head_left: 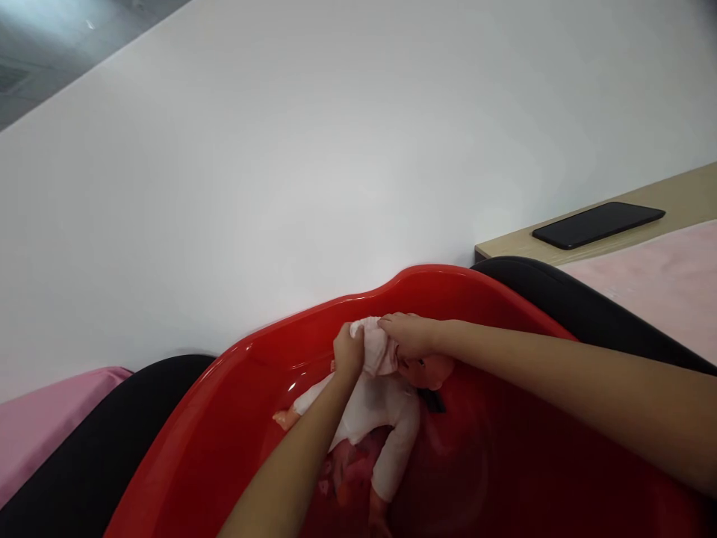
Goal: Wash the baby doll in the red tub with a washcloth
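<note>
A baby doll point(375, 418) in pale pink clothes lies inside a glossy red tub point(224, 403), its head toward the right and partly hidden under my wrist. My left hand point(348, 353) is closed on a bunched white-pink cloth point(374, 345) at the doll's upper body. My right hand point(408, 335) pinches the same cloth from the other side, fingers curled. Both forearms reach in over the tub's near side.
A black padded surface point(582, 306) runs under the tub on both sides. A pink cloth point(661, 276) covers the beige table at right, where a black phone point(598, 224) lies. More pink fabric point(39, 426) shows at far left. A white wall fills the background.
</note>
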Demonstrator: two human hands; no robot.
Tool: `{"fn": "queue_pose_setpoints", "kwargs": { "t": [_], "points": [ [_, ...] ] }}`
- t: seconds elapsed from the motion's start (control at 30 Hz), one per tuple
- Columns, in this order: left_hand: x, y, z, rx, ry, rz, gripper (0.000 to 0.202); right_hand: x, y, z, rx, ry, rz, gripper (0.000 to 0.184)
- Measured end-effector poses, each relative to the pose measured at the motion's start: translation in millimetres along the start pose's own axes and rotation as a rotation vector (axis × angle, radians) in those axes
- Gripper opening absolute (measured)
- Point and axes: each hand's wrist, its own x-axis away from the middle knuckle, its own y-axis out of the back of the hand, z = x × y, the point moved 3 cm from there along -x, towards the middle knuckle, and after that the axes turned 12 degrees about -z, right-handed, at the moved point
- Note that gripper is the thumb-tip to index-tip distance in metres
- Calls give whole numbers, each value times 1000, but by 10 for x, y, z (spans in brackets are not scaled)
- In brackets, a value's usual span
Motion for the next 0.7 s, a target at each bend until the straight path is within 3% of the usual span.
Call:
{"fn": "queue_pose_setpoints", "kwargs": {
  "t": [0.1, 0.2, 0.33, 0.53, 0.63, 0.7],
  "points": [
    [90, -158, 201, -223, -71, 96, 23, -12, -11, -21, 50, -5, 52, 53],
    [136, -110, 460, -414, -148, 193, 25, -25, -52, -43, 31, 17, 15, 46],
    [137, 208, 842, -600, -191, 264, 25, 6, -67, -26, 19, 0, 18, 41],
    [217, 815, 1354, -727, -80, 243, 27, 83, -71, 0, 28, -25, -29, 42],
    [232, 970, 1419, -655, -2, 180, 31, 49, -144, -52, 17, 4, -11, 44],
    [228, 981, 1324, -556, 36, 127, 34, 8, -171, -90, 20, 8, 14, 43]
  ]
}}
